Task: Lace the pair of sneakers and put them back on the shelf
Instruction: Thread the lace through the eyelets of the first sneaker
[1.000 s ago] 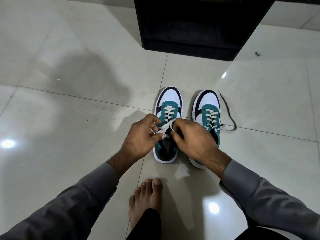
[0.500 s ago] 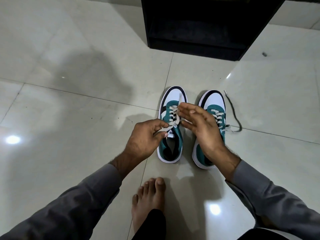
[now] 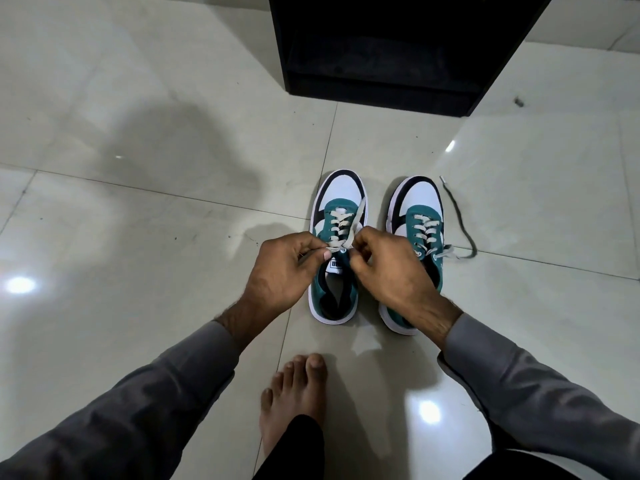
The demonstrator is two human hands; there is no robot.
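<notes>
Two teal, white and black sneakers stand side by side on the tiled floor, toes pointing away from me. Over the top eyelets of the left sneaker [image 3: 341, 192], my left hand [image 3: 282, 273] pinches one end of its pale lace [image 3: 356, 220]. My right hand [image 3: 391, 271] grips the other end, which runs up across the teal tongue. The right sneaker [image 3: 420, 202] is laced, partly hidden by my right wrist. Its loose lace end [image 3: 460, 220] trails onto the floor to the right. The black shelf [image 3: 398, 46] stands open just beyond the shoes.
My bare foot [image 3: 294, 400] rests on the tile just in front of the sneakers. Glossy pale floor tiles [image 3: 138, 202] stretch to the left and right. A small dark speck [image 3: 518, 102] lies on the floor right of the shelf.
My right hand, spread open above the left sneaker half a second ago, has closed on the lace end. My left hand has kept its pinch on the other end.
</notes>
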